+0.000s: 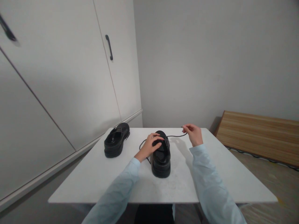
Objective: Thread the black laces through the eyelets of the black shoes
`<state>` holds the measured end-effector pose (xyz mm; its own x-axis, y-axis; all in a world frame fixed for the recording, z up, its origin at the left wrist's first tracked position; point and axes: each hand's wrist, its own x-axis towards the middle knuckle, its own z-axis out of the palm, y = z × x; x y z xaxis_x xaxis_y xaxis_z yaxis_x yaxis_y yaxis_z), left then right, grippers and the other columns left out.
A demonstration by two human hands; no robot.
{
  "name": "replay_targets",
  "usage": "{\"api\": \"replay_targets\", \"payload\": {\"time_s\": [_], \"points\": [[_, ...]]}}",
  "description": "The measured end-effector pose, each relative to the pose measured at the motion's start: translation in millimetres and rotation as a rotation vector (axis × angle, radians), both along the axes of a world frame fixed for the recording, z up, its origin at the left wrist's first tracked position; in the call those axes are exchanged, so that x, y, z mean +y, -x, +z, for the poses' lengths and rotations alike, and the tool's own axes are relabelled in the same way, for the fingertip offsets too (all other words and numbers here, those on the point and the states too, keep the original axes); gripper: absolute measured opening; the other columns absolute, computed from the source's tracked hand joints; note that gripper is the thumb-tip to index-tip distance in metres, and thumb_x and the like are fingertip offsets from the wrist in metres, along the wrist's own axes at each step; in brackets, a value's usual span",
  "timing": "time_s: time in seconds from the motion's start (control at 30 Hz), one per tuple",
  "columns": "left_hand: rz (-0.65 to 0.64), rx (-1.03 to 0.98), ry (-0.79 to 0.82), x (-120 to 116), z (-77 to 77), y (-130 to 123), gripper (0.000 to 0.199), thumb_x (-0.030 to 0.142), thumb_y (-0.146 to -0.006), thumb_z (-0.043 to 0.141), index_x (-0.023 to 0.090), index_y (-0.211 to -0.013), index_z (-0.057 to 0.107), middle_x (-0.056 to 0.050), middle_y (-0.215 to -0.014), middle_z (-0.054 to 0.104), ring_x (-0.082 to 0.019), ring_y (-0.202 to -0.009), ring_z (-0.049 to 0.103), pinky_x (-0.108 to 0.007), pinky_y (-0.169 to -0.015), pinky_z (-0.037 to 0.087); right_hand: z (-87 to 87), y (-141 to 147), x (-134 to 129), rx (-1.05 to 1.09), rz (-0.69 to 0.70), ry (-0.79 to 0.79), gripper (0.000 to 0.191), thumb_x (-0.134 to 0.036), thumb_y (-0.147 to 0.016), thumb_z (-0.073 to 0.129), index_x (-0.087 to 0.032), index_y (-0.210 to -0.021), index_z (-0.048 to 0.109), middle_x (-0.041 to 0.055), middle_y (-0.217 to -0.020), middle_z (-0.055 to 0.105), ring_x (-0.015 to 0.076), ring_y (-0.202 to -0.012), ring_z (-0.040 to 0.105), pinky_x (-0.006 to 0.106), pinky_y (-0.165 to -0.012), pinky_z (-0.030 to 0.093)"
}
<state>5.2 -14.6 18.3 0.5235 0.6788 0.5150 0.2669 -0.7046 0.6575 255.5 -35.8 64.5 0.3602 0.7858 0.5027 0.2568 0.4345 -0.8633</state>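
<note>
A black shoe [161,169] stands on the white table in front of me, its heel toward me. My left hand [151,144] lies over the shoe's upper, with fingers and thumb curved around the lacing area. From the shoe's right side a dark shoelace [175,136] stretches out to my right hand [192,132], which pinches it near its end, raised above the table. Another stretch of lace loops out on the shoe's left side, partly hidden by my left hand. The matching black shoe [116,140] rests farther left, untouched.
The white table [93,186] has its far edge close to the grey wall [210,62]. White cabinet doors with dark handles [109,47] rise on the left. A wood-grain board [257,135] leans at the right, beyond the table.
</note>
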Motion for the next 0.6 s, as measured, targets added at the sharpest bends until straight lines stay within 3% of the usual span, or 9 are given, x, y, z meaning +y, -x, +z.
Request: {"api": "replay_targets", "payload": {"time_s": [0.1, 0.23, 0.6], "points": [[0.020, 0.024, 0.000, 2, -2.4, -1, 0.023, 0.031, -0.083, 0.055, 0.023, -0.102, 0.064, -0.008, -0.118, 0.050, -0.023, -0.117, 0.044, -0.041, -0.106, 0.030, -1.9, 9, -2, -0.265, 0.157, 0.139, 0.033, -0.047, -0.067, 0.067, -0.015, -0.066, 0.065, 0.0023, -0.054, 0.062, 0.0137, -0.052, 0.057, 0.026, -0.055, 0.045], [0.030, 0.054, -0.010, 2, -1.5, -1, 0.022, 0.030, -0.083, 0.054, 0.023, -0.102, 0.065, -0.008, -0.117, 0.051, -0.023, -0.117, 0.044, -0.042, -0.105, 0.031, -9.3, 21, 0, -0.453, 0.303, 0.202, 0.027, -0.042, -0.072, 0.062, -0.016, -0.066, 0.063, 0.0011, -0.054, 0.061, 0.0135, -0.052, 0.057, 0.026, -0.056, 0.044], [0.040, 0.073, -0.030, 2, -0.1, -3, 0.023, 0.031, -0.083, 0.055, 0.023, -0.102, 0.065, -0.008, -0.117, 0.052, -0.024, -0.115, 0.045, -0.042, -0.104, 0.032, -15.1, 34, -1, -0.494, 0.378, 0.231, 0.020, -0.032, -0.073, 0.063, -0.018, -0.087, 0.057, -0.0055, -0.050, 0.056, 0.0125, -0.050, 0.056, 0.024, -0.057, 0.043]]}}
